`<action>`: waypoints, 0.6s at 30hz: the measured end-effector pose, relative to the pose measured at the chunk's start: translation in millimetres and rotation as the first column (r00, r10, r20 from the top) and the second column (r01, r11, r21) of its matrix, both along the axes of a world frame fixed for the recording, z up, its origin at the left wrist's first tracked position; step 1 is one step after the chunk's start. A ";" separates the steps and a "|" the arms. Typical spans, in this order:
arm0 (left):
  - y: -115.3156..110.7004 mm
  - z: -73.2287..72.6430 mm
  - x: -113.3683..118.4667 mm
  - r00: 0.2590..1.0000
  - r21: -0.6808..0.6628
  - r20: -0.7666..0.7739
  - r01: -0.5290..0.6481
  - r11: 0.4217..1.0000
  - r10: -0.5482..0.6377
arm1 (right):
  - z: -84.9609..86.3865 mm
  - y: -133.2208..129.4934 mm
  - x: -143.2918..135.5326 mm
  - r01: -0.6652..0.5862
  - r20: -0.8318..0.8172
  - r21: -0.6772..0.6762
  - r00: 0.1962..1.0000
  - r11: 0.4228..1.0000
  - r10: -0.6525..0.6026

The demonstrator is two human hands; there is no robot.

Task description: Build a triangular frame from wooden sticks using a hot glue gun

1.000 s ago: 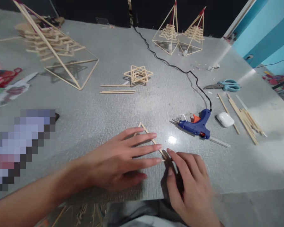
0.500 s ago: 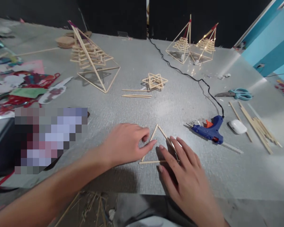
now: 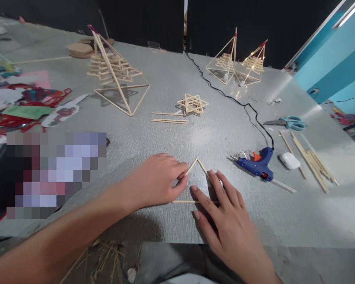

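Three thin wooden sticks form a triangle on the table in front of me. My left hand [image 3: 165,179] pinches the left stick [image 3: 192,166] between thumb and forefinger, covering its lower part. Across the right stick [image 3: 203,168] lie the spread fingers of my right hand [image 3: 226,215], flat and holding nothing. The bottom stick [image 3: 185,202] runs beneath the right hand, which hides its right end. Both slanted sticks meet at the top corner. To the right of my hands, a blue glue gun [image 3: 256,165] lies on its side.
Farther back are a stick star [image 3: 193,104], loose sticks [image 3: 170,121] and stick pyramids [image 3: 118,73]. Scissors [image 3: 294,122], a white case [image 3: 289,160] and a stick bundle [image 3: 312,161] lie right. A black cord [image 3: 221,92] crosses the table [image 3: 130,138]. Paper scraps [image 3: 29,112] pile up left.
My left thumb and forefinger have closed onto the left stick. My right hand has shifted slightly left, its fingers still spread over the right stick.
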State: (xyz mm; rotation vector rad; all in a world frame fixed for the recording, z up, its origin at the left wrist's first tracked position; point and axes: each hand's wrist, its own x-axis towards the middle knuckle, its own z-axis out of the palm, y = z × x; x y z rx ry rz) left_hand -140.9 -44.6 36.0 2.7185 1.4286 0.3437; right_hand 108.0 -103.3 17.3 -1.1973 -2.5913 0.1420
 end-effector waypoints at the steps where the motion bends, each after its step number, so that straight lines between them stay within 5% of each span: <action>1: 0.4 -0.3 0.1 1.000 0.000 0.001 0.000 1.000 0.000 | -0.1 -0.2 0.4 -0.005 -0.007 0.004 1.000 1.000 0.005; 18: 2.7 1.0 -2.0 0.996 -0.019 -0.019 0.089 0.996 -0.089 | -0.3 1.2 0.5 -0.040 -0.008 -0.008 0.999 0.999 0.040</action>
